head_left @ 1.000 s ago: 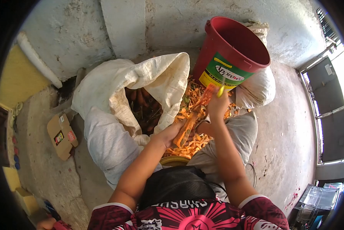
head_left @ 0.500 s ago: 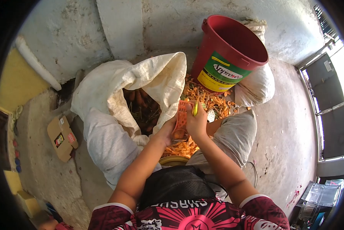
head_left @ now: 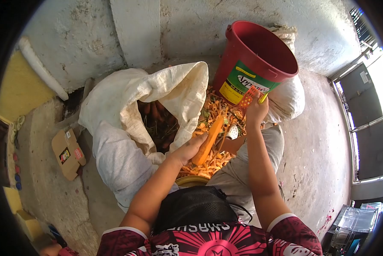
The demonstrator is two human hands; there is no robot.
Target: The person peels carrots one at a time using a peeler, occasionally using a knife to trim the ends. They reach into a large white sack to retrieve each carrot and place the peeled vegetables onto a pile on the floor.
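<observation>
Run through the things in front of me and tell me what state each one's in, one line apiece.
Left hand: closed around the carrot
Carrot: whole, bright orange, looks peeled on the visible side
Right hand: gripping the orange tool
Orange tool: held clear of the carrot
Peelings: loose, piled up
White sack: mouth open, carrots inside
Red bucket: lidless, bottom hidden
Cardboard: lying on the floor

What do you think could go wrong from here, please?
The left hand grips the near half of the carrot, so a long stroke of the peeler might nick that hand. The carrot looks smooth and could slip free. The bucket appears close to the right hand; a wide swing might knock it.
</observation>
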